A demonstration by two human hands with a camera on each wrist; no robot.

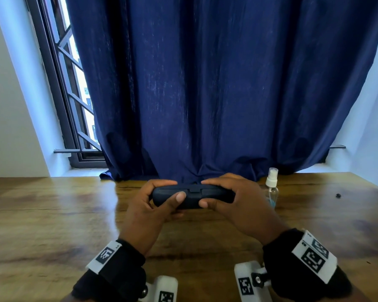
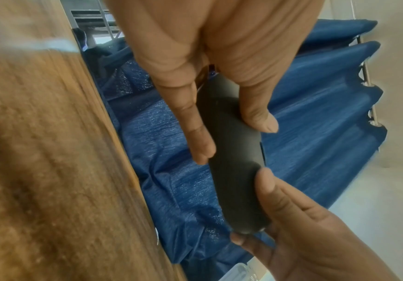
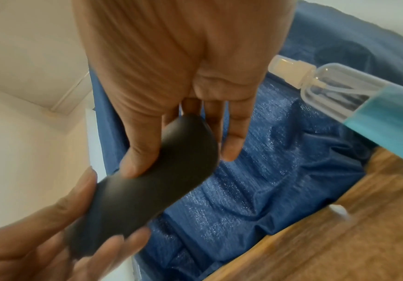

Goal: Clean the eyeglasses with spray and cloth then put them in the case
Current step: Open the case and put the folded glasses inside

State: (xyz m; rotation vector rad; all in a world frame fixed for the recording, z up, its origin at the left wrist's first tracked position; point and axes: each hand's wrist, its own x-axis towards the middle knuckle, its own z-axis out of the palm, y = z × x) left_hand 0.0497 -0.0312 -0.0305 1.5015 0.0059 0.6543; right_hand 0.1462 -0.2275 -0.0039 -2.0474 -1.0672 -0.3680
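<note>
A dark, closed eyeglass case (image 1: 191,196) is held lengthwise above the wooden table (image 1: 52,214), with both hands on it. My left hand (image 1: 159,197) grips its left end, thumb on the front face. My right hand (image 1: 225,197) grips the right end, thumb near the front clasp. In the left wrist view the case (image 2: 234,161) lies between thumb and fingers; in the right wrist view the case (image 3: 147,180) shows the same. A clear spray bottle (image 1: 271,188) with blue liquid and a white nozzle stands just right of my right hand, also seen as the spray bottle (image 3: 354,98). Neither eyeglasses nor cloth are visible.
A dark blue curtain (image 1: 216,83) hangs behind the table, its hem resting on the far edge. A barred window (image 1: 72,94) is at the back left. A small dark speck (image 1: 338,195) lies on the table at the right.
</note>
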